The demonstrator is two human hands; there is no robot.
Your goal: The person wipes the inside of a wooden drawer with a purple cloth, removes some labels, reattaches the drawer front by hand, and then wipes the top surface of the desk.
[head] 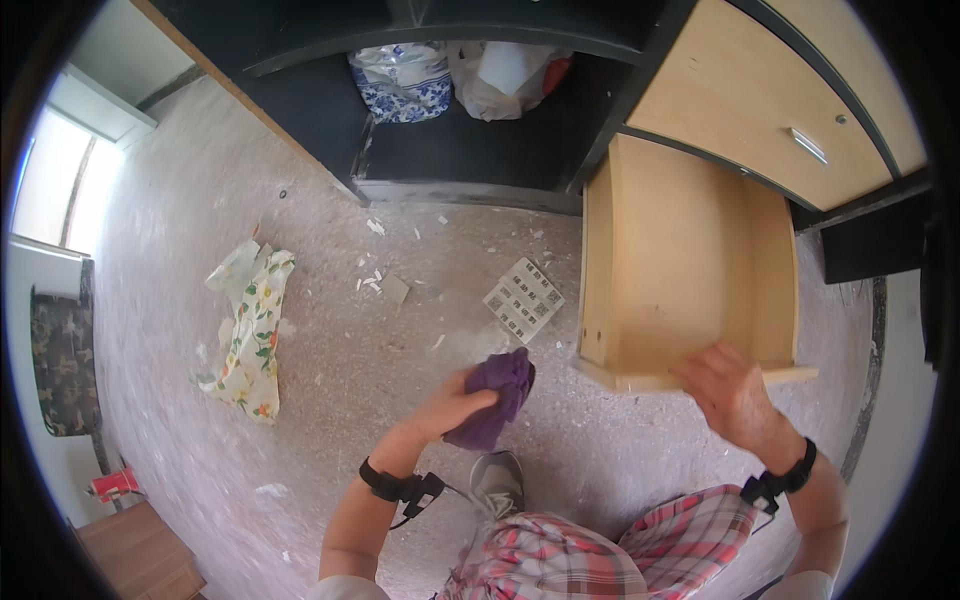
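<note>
A folded purple cloth [495, 401] is held in my left hand [456, 409], above the dusty floor. My right hand [729, 394] is at the front edge of a pulled-out wooden drawer [675, 247]; its fingers lie over the rim, and whether they grip it I cannot tell. No object shows inside the drawer. A closed drawer front [750, 105] with a metal handle [808, 145] sits above it. Between the cloth and the dark cabinet, a sheet of printed stickers [523, 300] lies on the floor, left of the drawer.
A crumpled floral plastic sheet [259, 330] and paper scraps [371, 281] litter the floor. A blue-and-white bag [403, 82] and a pale plastic bag [499, 82] stand in the cabinet [480, 154]. At the lower left are a brown wooden piece [139, 551] and a red object [114, 485].
</note>
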